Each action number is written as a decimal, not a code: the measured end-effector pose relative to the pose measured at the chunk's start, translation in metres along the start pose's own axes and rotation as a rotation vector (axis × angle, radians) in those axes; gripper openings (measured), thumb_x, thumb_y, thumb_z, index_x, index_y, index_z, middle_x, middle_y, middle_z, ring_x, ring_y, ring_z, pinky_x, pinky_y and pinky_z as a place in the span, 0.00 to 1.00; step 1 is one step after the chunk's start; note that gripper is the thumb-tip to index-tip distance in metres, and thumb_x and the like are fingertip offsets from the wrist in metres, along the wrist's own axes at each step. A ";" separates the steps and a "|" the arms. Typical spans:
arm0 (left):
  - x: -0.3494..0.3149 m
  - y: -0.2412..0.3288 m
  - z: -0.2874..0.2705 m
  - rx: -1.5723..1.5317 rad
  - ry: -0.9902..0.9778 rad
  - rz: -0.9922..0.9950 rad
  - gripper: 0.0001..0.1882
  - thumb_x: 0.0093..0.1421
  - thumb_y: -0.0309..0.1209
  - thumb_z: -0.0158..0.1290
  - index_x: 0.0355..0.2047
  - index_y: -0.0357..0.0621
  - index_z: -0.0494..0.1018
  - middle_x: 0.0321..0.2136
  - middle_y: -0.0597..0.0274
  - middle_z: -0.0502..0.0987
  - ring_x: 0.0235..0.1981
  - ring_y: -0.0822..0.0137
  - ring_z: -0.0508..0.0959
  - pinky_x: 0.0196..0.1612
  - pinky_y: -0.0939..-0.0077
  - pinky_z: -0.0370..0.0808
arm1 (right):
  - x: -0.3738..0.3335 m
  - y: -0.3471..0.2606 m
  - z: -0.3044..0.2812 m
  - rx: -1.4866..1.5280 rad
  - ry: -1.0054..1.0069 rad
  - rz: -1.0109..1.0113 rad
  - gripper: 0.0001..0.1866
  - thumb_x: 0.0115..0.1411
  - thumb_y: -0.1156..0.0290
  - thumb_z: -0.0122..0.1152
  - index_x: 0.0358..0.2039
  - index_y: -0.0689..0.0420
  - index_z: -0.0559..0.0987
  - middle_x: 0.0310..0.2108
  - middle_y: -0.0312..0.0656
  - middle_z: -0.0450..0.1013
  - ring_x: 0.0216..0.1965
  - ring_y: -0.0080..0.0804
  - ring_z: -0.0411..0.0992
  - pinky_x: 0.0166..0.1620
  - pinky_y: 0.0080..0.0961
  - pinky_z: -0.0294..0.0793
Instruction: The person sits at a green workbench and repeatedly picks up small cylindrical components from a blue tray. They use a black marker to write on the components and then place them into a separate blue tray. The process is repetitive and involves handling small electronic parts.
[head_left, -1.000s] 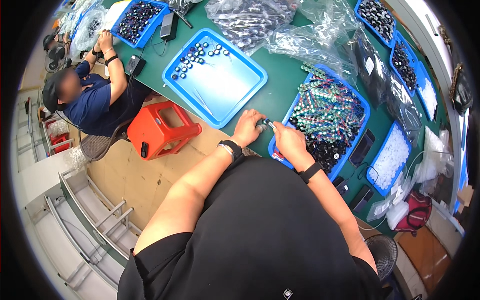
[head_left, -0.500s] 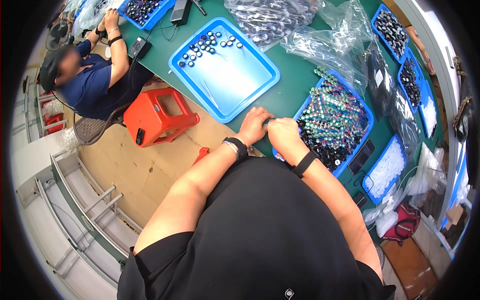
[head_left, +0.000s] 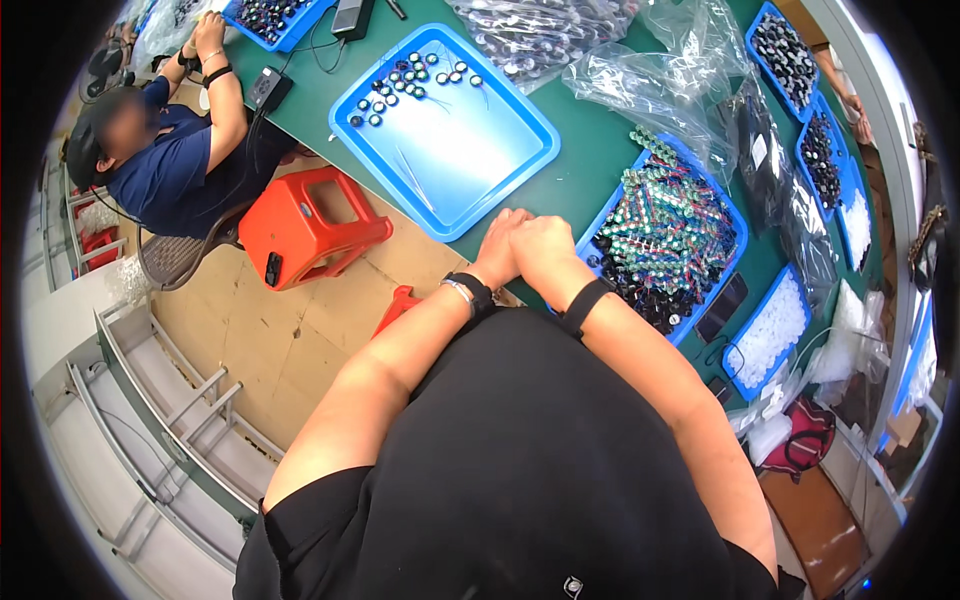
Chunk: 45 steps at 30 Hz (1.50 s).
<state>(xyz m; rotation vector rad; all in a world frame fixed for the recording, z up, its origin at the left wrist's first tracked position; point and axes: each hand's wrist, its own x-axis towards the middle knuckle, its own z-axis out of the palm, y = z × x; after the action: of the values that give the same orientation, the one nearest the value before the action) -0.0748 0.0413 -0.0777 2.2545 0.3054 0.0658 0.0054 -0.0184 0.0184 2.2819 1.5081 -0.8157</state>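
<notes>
My left hand [head_left: 499, 248] and my right hand [head_left: 543, 250] meet at the near edge of the green table, pressed together with fingers curled. Whatever lies between them is hidden by the fingers. Just beyond them is a blue tray [head_left: 446, 228] with several small round black parts [head_left: 403, 80], light on top, gathered at its far side. A few thin wires [head_left: 415, 180] lie in that tray. Close by on the right, a blue bin [head_left: 742, 228] holds a heap of green circuit boards [head_left: 665, 215] with coloured wires, and loose black parts [head_left: 640, 290].
Clear plastic bags [head_left: 650, 85] spread over the table's far side. Along the right are bins of black parts [head_left: 783, 60] and of white pieces [head_left: 770, 330], plus a dark phone [head_left: 720, 308]. A red stool [head_left: 300, 225] stands left; a person [head_left: 170, 150] sits beyond it.
My right hand has shifted left, closing over my left hand; the dark piece that showed between them is now hidden. The view has shifted slightly.
</notes>
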 end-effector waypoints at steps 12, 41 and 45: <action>0.011 0.057 -0.063 -0.617 -0.317 -0.264 0.16 0.56 0.29 0.58 0.44 0.39 0.73 0.31 0.69 0.74 0.33 0.78 0.72 0.40 0.80 0.70 | -0.093 0.078 0.047 1.496 0.708 0.339 0.11 0.56 0.66 0.64 0.33 0.60 0.76 0.20 0.32 0.69 0.21 0.18 0.63 0.26 0.20 0.65; 0.002 0.135 -0.093 -0.188 -0.163 0.280 0.16 0.49 0.24 0.59 0.40 0.39 0.71 0.32 0.58 0.74 0.35 0.60 0.77 0.37 0.68 0.73 | -0.138 0.084 0.027 2.103 -0.082 -0.011 0.17 0.59 0.58 0.60 0.31 0.61 0.77 0.17 0.31 0.70 0.11 0.08 0.49 0.14 0.12 0.43; -0.002 0.141 -0.096 -0.125 -0.194 0.310 0.16 0.49 0.23 0.58 0.40 0.39 0.70 0.33 0.56 0.74 0.34 0.59 0.77 0.37 0.68 0.74 | -0.139 0.078 0.021 2.274 -0.093 0.069 0.16 0.59 0.59 0.60 0.28 0.61 0.78 0.20 0.34 0.72 0.10 0.08 0.50 0.14 0.12 0.42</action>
<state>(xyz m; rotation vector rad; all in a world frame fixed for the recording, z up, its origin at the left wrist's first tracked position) -0.0631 0.0254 0.0918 2.1459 -0.1492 0.0271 0.0293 -0.1652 0.0793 2.6996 -0.3738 -3.5880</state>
